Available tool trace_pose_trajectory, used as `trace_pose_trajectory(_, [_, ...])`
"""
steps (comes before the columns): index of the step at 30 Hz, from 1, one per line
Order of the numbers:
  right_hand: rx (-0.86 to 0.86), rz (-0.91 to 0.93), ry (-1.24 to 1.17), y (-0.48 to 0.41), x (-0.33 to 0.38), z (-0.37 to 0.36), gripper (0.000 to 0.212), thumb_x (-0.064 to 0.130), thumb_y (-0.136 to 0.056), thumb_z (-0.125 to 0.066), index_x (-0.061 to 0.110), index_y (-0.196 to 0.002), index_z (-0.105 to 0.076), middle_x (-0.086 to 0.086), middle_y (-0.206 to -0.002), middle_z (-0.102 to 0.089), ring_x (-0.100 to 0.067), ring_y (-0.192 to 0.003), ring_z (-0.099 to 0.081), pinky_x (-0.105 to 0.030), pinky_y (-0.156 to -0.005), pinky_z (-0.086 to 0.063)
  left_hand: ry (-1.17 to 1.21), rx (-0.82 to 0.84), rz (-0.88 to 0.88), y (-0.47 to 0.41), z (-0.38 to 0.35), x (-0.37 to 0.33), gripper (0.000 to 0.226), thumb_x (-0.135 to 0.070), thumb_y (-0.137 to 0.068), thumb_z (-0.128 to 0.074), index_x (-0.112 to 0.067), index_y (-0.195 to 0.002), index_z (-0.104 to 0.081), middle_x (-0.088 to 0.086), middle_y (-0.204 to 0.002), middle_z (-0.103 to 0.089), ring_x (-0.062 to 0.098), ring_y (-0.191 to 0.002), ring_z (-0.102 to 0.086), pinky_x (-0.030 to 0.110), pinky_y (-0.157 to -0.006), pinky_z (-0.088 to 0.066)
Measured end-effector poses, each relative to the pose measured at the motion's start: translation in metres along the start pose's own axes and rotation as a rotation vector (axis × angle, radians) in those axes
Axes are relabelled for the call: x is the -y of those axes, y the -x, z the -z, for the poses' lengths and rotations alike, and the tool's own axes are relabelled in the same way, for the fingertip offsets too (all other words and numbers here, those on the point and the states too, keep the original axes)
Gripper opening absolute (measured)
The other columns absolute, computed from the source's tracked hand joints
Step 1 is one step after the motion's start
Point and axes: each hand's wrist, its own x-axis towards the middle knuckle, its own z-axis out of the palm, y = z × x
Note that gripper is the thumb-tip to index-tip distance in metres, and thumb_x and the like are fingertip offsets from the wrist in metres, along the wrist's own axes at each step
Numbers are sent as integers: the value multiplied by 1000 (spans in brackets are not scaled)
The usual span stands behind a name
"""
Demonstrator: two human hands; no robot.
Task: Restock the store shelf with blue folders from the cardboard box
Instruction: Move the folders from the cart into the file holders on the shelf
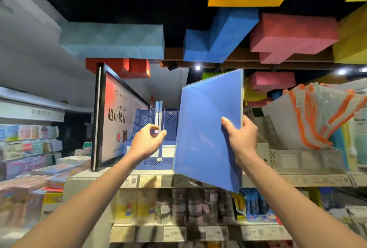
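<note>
Presently a blue folder point(206, 134) is held upright by the right hand point(241, 136), gripped at its right edge with the thumb laid across the front face. It is held just in front of the blue file rack point(170, 120) and to its right, and is not yet in a slot. The left hand point(147, 142) is placed in front of the rack, with thumb and forefinger curled close about the front edge of an upright folder point(158, 112) standing in it. Whether that edge is actually pinched cannot be told. The cardboard box is not in view.

The step is judged to be the filing of the held folder into the rack. It would be done best if the folder were turned edge-on to the rack and its lower corner led into the free slot to the right of the standing folder. That neighbour should be steadied so that it is not dragged or tipped. The thin plastic is likely to flex, so a grip nearer the lower edge may be preferred.

Below the rack, price tags point(131, 180) are fixed along the shelf edge, but their figures are too blurred to be read. To the left of the rack a black-framed sign point(117, 116) is stood. The large characters 超市权益 can be read on it; the smaller print is not legible.
</note>
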Motion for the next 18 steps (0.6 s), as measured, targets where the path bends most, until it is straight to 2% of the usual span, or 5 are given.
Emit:
trace_pose_trajectory(5, [-96, 83, 49, -41, -9, -57, 16, 31, -81, -76, 18, -85, -68, 9, -86, -74, -19, -84, -70, -45, -81, -58, -128, -71, -73, -54, -11, 27, 45, -53, -93, -63, -22, -126, -59, -4, -110, -71, 21, -105, -65, 37, -91, -50])
trace_pose_trajectory(9, [-161, 143, 104, -63, -8, -105, 17, 30, -83, -75, 16, -91, -71, 3, -90, -74, -22, -88, -68, -36, -81, -54, -268, -87, -146, -98, -17, 52, 52, -53, -94, -60, -20, -134, -52, 2, -118, -70, 27, -109, -65, 38, -89, -50])
trace_pose_trajectory(11, [-177, 152, 119, -71, -8, -124, 19, 31, -83, -75, 15, -93, -71, 1, -91, -75, -21, -87, -67, -32, -78, -53, -373, -60, -181, -114, -19, 63, 60, -51, -95, -59, -16, -141, -44, 7, -110, -70, 31, -104, -66, 41, -86, -52])
trace_pose_trajectory(14, [-187, 162, 120, -82, -17, -156, 19, 30, -84, -75, 14, -92, -70, 0, -92, -73, -15, -81, -62, -11, -60, -41, -478, -4, -197, -140, -26, 88, 68, -52, -95, -58, -12, -145, -34, 10, -108, -68, 34, -102, -65, 45, -84, -53])
trace_pose_trajectory(18, [-209, 165, 107, -88, -31, -191, 19, 29, -85, -75, 13, -96, -71, -1, -94, -73, -15, -82, -62, -13, -56, -38, -466, 42, -190, -168, -42, 114, 81, -56, -95, -56, -9, -153, -24, 14, -126, -64, 34, -110, -63, 45, -89, -52])
